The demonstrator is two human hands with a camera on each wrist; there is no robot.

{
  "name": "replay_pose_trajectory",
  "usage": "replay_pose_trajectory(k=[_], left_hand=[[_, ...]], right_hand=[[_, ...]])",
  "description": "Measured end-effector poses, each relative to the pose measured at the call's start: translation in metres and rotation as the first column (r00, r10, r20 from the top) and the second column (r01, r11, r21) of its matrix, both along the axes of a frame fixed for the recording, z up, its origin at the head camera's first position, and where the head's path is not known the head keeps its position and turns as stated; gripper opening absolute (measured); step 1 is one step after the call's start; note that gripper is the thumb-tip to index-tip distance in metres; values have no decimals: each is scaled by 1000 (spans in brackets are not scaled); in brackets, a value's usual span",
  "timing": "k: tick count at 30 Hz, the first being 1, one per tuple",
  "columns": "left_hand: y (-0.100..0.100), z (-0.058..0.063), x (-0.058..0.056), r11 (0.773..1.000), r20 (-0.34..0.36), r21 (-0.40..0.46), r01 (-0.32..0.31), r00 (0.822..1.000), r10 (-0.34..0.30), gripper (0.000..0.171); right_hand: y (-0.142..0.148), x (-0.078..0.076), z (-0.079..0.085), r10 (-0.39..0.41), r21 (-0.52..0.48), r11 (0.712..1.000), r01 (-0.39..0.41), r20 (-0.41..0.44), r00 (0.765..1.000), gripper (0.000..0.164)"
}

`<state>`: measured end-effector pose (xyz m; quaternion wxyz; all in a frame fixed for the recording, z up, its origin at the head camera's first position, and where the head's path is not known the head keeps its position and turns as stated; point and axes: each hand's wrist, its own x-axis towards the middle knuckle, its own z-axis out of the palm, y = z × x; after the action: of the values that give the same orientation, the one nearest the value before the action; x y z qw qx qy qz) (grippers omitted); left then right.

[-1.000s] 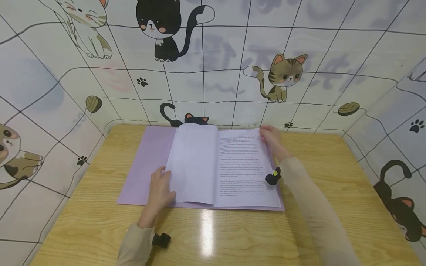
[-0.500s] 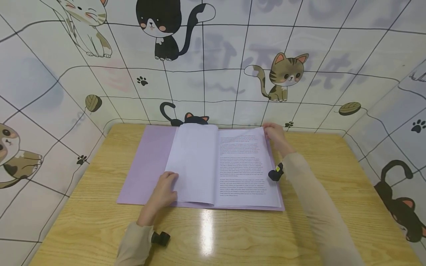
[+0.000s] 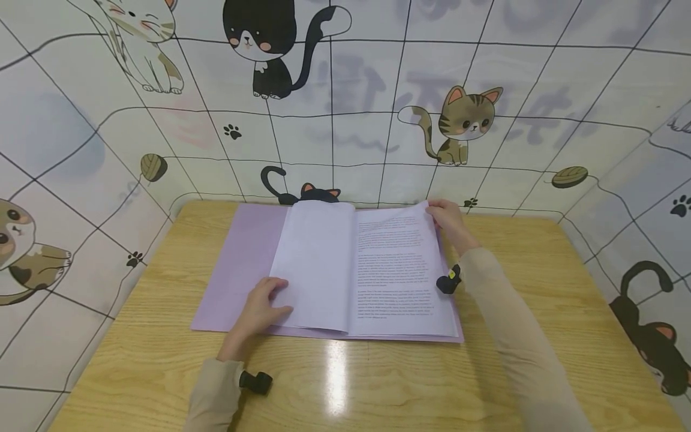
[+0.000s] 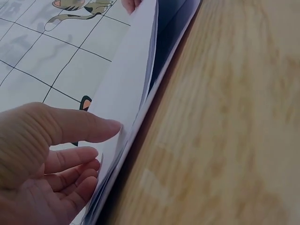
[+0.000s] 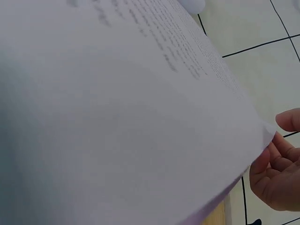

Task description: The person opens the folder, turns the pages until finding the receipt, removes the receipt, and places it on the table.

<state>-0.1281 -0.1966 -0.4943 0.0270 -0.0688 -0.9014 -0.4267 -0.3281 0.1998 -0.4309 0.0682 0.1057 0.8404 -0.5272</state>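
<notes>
A lilac folder [image 3: 245, 258] lies open on the table, with white sheets inside it. The left-hand sheet [image 3: 313, 270] looks blank; the right-hand page [image 3: 394, 276] carries printed text. My left hand [image 3: 263, 306] rests at the left sheet's lower left edge, thumb and fingers spread apart. In the left wrist view, the thumb [image 4: 89, 125] touches the paper near its edge, and the other fingers bend loosely. At the far right corner, my right hand [image 3: 449, 223] pinches the printed page and holds that corner raised. The right wrist view shows the lifted page [image 5: 140, 131] leading to the fingers [image 5: 276, 173].
The wooden table [image 3: 410, 384] extends around the folder. Behind it stands a white wall [image 3: 367, 138] with grid lines and cartoon cats, and similar walls close off both sides. A black wrist camera [image 3: 256, 383] sits on the left sleeve, another camera [image 3: 449, 281] on the right.
My right hand has shifted slightly right and the page corner has risen in its fingers. My left hand has moved a little right over the left sheet, its fingers spreading.
</notes>
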Motion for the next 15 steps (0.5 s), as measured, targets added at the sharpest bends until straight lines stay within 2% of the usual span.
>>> replay_pose_trajectory(k=[3,10,15], left_hand=[[0,1,1,1000,-12,6,10,1000,-10,49],[-1,0,0,1000,7,17,4,1000,-4,52],[-2,-1,0,1000,18,15,9,1000,-9,53]], right_hand=[[1,2,3,16,-23,1000,-16,4,1000,44],[0,6,9,21,-133,991,-10,82,996,50],[-2,15,15,109,-219,972,-83,109,988,56]])
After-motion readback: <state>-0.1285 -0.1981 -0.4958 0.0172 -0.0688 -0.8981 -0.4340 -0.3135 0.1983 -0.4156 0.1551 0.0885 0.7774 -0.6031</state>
